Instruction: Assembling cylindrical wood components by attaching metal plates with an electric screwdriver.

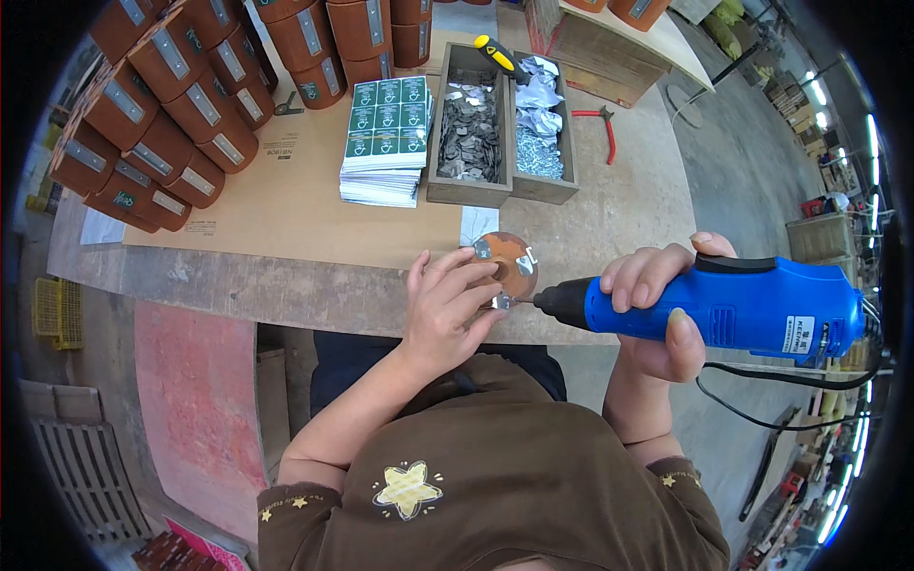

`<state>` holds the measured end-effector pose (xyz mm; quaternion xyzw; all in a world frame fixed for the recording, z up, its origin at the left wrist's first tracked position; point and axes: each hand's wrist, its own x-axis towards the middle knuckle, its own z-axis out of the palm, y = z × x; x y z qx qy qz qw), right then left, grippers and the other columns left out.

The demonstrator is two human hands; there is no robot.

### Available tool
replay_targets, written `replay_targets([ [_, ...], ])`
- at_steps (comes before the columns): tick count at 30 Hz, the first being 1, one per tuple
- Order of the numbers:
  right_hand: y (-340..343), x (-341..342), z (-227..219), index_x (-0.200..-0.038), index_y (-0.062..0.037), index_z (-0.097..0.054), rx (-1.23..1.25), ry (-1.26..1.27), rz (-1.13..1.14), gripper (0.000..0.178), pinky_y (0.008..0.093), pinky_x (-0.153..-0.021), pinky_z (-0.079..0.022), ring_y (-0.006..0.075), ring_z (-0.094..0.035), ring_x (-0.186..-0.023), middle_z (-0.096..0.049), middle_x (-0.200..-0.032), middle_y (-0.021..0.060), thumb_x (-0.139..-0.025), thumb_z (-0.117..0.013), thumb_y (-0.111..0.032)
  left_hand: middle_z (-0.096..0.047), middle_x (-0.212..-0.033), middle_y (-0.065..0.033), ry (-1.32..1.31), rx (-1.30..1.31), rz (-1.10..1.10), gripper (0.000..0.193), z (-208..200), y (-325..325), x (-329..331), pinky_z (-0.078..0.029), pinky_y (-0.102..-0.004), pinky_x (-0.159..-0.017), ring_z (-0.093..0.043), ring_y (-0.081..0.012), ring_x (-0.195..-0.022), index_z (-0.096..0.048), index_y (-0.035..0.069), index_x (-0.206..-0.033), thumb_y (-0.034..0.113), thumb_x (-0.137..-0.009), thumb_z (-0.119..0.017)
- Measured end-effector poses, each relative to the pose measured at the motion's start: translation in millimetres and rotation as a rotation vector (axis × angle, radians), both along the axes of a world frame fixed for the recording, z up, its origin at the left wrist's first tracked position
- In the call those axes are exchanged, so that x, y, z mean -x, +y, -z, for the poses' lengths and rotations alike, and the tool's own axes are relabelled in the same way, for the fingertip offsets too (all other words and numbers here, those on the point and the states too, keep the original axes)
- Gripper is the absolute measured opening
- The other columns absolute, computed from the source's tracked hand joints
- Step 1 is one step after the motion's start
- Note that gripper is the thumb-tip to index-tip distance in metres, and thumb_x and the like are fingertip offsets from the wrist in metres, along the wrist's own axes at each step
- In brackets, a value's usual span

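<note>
One blue electric screwdriver and one round brown wooden disc are in view, along with two bare hands. Two open wooden trays sit side by side. One yellow-handled screwdriver, one pair of red-handled pliers, and one stack of green label sheets lie on the bench. The brown cylindrical containers are too many to count surely.

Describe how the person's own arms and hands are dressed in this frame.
Both forearms are bare, and the left hand and right hand wear no gloves. Short brown sleeves end above the elbows, with small pale stars along their hems. No rings, watch or bracelets are visible.
</note>
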<state>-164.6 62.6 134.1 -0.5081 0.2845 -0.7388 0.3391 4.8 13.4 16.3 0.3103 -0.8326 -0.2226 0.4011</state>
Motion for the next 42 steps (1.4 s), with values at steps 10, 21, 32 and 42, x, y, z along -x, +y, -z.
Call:
replay_targets([
  [10,-10,-6,2,-0.117,-0.0038,-0.03,-0.007,0.093,0.001,0.055,0.0353,-0.061,-0.047,0.0198,-0.053,-0.061,-0.052,-0.069,0.0101,-0.074,-0.062,-0.016,-0.056,-0.102,-0.0016,0.03,-0.009,0.005,0.026,3,0,0,-0.026,-0.0512,-0.091,-0.045,-0.0242,-0.109,-0.062,0.01,-0.082,0.016,-0.059,-0.072],
  [21,-15,-6,3,-0.117,-0.0034,-0.03,0.002,0.128,-0.027,0.054,0.0347,-0.062,-0.047,0.0198,-0.054,-0.061,-0.052,-0.07,0.0104,-0.075,-0.062,-0.014,-0.057,-0.101,-0.0018,0.054,-0.012,0.008,0.025,4,-1,0,-0.027,-0.0515,-0.09,-0.046,-0.0245,-0.108,-0.061,0.01,-0.082,0.016,-0.059,-0.072],
  [32,-19,-15,-4,-0.116,-0.0021,-0.028,-0.026,0.195,-0.1,0.056,0.0334,-0.064,-0.045,0.0191,-0.052,-0.064,-0.052,-0.069,0.0096,-0.073,-0.063,-0.011,-0.057,-0.1,-0.0015,0.096,-0.008,0.024,0.024,7,-3,-1,-0.028,-0.0496,-0.09,-0.047,-0.0254,-0.105,-0.061,0.011,-0.08,0.016,-0.059,-0.071],
  [42,-16,-16,-3,-0.116,-0.0037,-0.027,-0.043,0.166,-0.099,0.058,0.0336,-0.064,-0.045,0.019,-0.052,-0.064,-0.052,-0.069,0.0092,-0.073,-0.064,-0.012,-0.057,-0.099,-0.0016,0.126,-0.041,0.038,0.025,7,-3,0,-0.029,-0.0483,-0.089,-0.046,-0.0252,-0.105,-0.061,0.01,-0.081,0.014,-0.058,-0.071],
])
